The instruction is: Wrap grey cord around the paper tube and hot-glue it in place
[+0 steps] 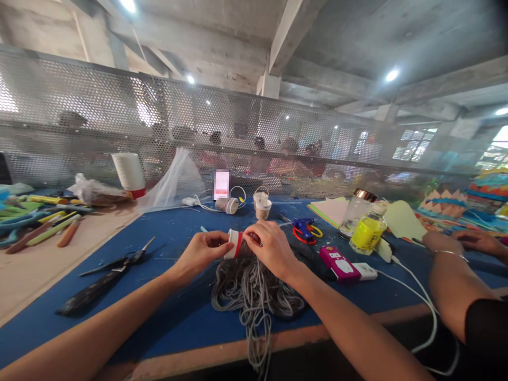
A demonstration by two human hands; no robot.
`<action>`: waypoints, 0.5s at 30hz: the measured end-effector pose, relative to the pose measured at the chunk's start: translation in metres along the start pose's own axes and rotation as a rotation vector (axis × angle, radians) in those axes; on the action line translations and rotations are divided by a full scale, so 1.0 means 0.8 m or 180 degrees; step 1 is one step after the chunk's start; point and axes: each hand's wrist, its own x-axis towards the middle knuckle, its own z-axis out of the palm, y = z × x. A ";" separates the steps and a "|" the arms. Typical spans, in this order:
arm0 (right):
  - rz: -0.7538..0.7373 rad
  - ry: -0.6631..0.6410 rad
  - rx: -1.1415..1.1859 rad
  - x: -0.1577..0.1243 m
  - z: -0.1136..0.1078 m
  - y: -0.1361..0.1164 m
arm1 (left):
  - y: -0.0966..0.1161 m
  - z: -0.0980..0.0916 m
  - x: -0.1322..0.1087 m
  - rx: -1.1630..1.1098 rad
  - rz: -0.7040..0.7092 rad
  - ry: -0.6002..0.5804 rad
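My left hand (203, 253) has its thumb and fingers closed on a white paper cup (234, 243) with a red band, which lies on its side in the air. Grey-brown cord appears wound round part of the cup, though my fingers partly cover it. My right hand (273, 247) is closed at the cup's other end, with strands of grey cord running down from its fingers. Beneath both hands a loose heap of grey cord (254, 293) rests on the blue table top (170, 312), some strands hanging over the front edge.
Black-handled scissors (115, 270) lie to the left. Behind are a cord-wrapped cup (227, 205), a small basket (262, 205) and a phone (221, 184). On the right are a blue glue gun (304, 228), a magenta box (336, 263), a yellow bottle (367, 233) and a co-worker's arm (452, 280).
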 end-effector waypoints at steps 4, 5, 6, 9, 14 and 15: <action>0.0004 -0.0009 0.0018 0.000 0.001 0.001 | -0.002 -0.001 0.000 0.0006 0.0002 -0.0011; 0.0007 -0.0006 0.0020 0.000 0.001 0.001 | -0.003 -0.002 0.000 0.0008 0.0004 -0.0016; 0.0010 0.0000 0.0020 0.000 0.000 0.001 | -0.003 -0.002 0.000 0.0010 0.0008 -0.0019; 0.0021 0.0007 0.0010 0.000 0.000 0.001 | -0.002 -0.001 -0.001 0.0013 0.0004 -0.0027; 0.0011 -0.0010 0.0013 0.000 0.000 0.001 | -0.002 -0.001 -0.001 -0.0016 -0.0004 -0.0040; 0.0007 -0.0017 0.0012 0.000 0.000 0.001 | -0.002 -0.001 -0.001 -0.0024 0.0001 -0.0052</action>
